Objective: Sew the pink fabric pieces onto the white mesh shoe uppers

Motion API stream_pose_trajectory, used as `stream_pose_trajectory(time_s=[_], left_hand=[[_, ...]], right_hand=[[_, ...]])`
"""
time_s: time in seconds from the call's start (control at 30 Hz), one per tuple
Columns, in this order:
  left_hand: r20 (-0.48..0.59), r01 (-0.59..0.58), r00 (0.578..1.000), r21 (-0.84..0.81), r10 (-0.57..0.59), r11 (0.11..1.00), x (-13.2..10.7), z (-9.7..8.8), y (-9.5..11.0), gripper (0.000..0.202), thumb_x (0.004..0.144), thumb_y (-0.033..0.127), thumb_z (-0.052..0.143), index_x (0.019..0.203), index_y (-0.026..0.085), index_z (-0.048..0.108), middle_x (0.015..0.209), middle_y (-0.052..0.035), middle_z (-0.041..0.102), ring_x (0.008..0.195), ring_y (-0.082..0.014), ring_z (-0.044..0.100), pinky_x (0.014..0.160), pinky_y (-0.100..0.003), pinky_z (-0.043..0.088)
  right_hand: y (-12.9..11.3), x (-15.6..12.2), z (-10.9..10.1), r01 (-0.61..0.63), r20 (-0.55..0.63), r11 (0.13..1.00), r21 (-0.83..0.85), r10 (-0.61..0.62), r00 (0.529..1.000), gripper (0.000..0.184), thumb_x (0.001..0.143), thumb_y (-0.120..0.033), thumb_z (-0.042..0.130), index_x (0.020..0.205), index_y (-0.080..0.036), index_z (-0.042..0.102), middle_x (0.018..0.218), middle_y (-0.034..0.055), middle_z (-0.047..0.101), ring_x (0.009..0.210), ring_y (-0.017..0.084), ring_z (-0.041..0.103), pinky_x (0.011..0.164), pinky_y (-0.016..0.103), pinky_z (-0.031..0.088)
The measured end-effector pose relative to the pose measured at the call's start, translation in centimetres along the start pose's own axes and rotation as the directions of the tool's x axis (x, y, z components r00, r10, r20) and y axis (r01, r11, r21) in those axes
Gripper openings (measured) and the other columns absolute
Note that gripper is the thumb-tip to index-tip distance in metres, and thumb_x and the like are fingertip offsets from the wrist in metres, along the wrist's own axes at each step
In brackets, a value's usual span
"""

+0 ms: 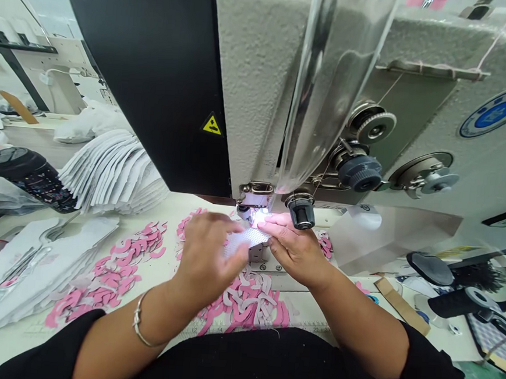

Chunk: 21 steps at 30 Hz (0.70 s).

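A small white dotted fabric piece [240, 242] lies under the lit needle area [257, 216] of a sewing machine [262, 67]. My right hand [296, 245] has its fingers together on the right end of this piece, the fingertips close by the presser foot. Slightly smeared by motion, my left hand [208, 247] is over the left part of the fabric, with thumb and fingers apart. Pink and white curved scraps [248, 300] are heaped in front of the machine bed, below both hands.
More pink curved pieces [115, 272] spread across the table at left. Beyond them stand a fanned stack of white pieces [109, 169], a black patterned bottle [30, 175] and metal scissors [23, 270]. A cardboard strip [401, 306] and a black-handled tool [458, 302] lie at right.
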<state>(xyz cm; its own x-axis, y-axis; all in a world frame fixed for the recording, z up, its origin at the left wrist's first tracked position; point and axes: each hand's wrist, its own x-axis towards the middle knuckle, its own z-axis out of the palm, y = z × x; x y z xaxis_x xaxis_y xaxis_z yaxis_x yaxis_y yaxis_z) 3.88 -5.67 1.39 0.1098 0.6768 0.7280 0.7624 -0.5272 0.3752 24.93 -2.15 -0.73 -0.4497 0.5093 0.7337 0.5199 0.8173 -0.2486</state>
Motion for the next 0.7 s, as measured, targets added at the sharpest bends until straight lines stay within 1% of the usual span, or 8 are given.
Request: stream_pose_trajectory(time_s=[0.03, 0.07, 0.13, 0.23, 0.33, 0.4, 0.5, 0.7], left_hand=[[0.019, -0.122, 0.992, 0.067, 0.121, 0.990, -0.4, 0.0, 0.3, 0.025, 0.082, 0.029, 0.070, 0.105, 0.020, 0.065, 0.099, -0.0083, 0.066, 0.100, -0.0269, 0.059, 0.095, -0.046, 0.041], [0.053, -0.200, 0.979, 0.112, 0.195, 0.973, -0.7, 0.1, 0.5, 0.028, 0.083, 0.030, 0.070, 0.109, 0.021, 0.065, 0.100, -0.0085, 0.067, 0.100, -0.0271, 0.059, 0.095, -0.047, 0.040], [0.106, -0.249, 0.967, 0.180, 0.233, 0.952, -0.9, 0.4, 0.7, 0.031, 0.085, 0.029, 0.069, 0.114, 0.021, 0.065, 0.103, -0.0093, 0.068, 0.100, -0.0279, 0.059, 0.093, -0.046, 0.040], [0.105, -0.255, 0.966, 0.223, 0.237, 0.941, -0.6, 0.8, 0.6, 0.026, 0.086, 0.024, 0.067, 0.112, 0.021, 0.068, 0.104, -0.0094, 0.068, 0.101, -0.0287, 0.057, 0.093, -0.046, 0.039], [0.093, -0.248, 0.968, 0.200, 0.234, 0.948, -0.3, 1.0, 0.4, 0.026, 0.085, 0.018, 0.066, 0.111, 0.020, 0.069, 0.104, -0.0086, 0.069, 0.103, -0.0281, 0.057, 0.095, -0.045, 0.038], [0.095, -0.229, 0.972, 0.179, 0.215, 0.957, -0.2, 1.0, 0.4, 0.026, 0.084, 0.016, 0.066, 0.110, 0.020, 0.069, 0.104, -0.0080, 0.069, 0.103, -0.0280, 0.058, 0.095, -0.046, 0.038], [0.097, -0.207, 0.976, 0.157, 0.194, 0.966, -0.3, 1.0, 0.3, 0.025, 0.084, 0.015, 0.065, 0.108, 0.021, 0.070, 0.102, -0.0074, 0.070, 0.102, -0.0284, 0.060, 0.094, -0.047, 0.038], [0.067, -0.214, 0.976, 0.134, 0.206, 0.968, -0.5, 1.2, 0.2, 0.026, 0.083, 0.014, 0.067, 0.107, 0.020, 0.069, 0.102, -0.0065, 0.071, 0.102, -0.0284, 0.061, 0.094, -0.048, 0.036]], right_hand=[[0.0, 0.0, -0.1, -0.001, 0.005, 1.000, 0.001, 0.001, 1.000, 0.028, 0.095, -0.019, 0.052, 0.118, -0.025, 0.067, 0.108, 0.0078, 0.066, 0.107, 0.024, 0.061, 0.099, 0.050, 0.047], [0.0, 0.0, -0.1, -0.002, 0.007, 1.000, 0.006, 0.002, 1.000, 0.027, 0.095, -0.019, 0.052, 0.116, -0.025, 0.067, 0.107, 0.0073, 0.066, 0.105, 0.024, 0.061, 0.098, 0.049, 0.048], [0.1, 0.0, -0.2, -0.017, -0.002, 0.999, 0.029, 0.017, 1.000, 0.022, 0.094, -0.020, 0.053, 0.113, -0.026, 0.065, 0.107, 0.0061, 0.067, 0.102, 0.023, 0.061, 0.094, 0.047, 0.050], [0.3, 0.0, -0.5, -0.092, -0.038, 0.995, 0.046, 0.093, 0.995, 0.021, 0.092, -0.023, 0.058, 0.112, -0.025, 0.060, 0.105, 0.0054, 0.067, 0.098, 0.023, 0.063, 0.087, 0.042, 0.053], [0.6, 0.0, -0.8, -0.122, -0.059, 0.992, -0.038, 0.120, 0.991, 0.027, 0.090, -0.026, 0.060, 0.117, -0.024, 0.059, 0.103, 0.0062, 0.067, 0.096, 0.023, 0.063, 0.085, 0.041, 0.053], [0.7, 0.0, -1.1, -0.085, -0.014, 0.993, -0.082, 0.084, 0.996, 0.027, 0.091, -0.027, 0.059, 0.118, -0.025, 0.062, 0.107, 0.0063, 0.068, 0.100, 0.024, 0.062, 0.089, 0.042, 0.052], [1.0, 0.2, -1.4, -0.020, 0.054, 0.999, -0.043, 0.022, 0.998, 0.026, 0.094, -0.024, 0.056, 0.118, -0.029, 0.065, 0.116, 0.0044, 0.068, 0.105, 0.022, 0.062, 0.094, 0.043, 0.050], [1.3, 0.0, -1.1, 0.006, 0.050, 1.000, -0.019, -0.005, 0.999, 0.026, 0.095, -0.024, 0.056, 0.119, -0.029, 0.066, 0.120, 0.0052, 0.067, 0.107, 0.022, 0.063, 0.095, 0.045, 0.050]])
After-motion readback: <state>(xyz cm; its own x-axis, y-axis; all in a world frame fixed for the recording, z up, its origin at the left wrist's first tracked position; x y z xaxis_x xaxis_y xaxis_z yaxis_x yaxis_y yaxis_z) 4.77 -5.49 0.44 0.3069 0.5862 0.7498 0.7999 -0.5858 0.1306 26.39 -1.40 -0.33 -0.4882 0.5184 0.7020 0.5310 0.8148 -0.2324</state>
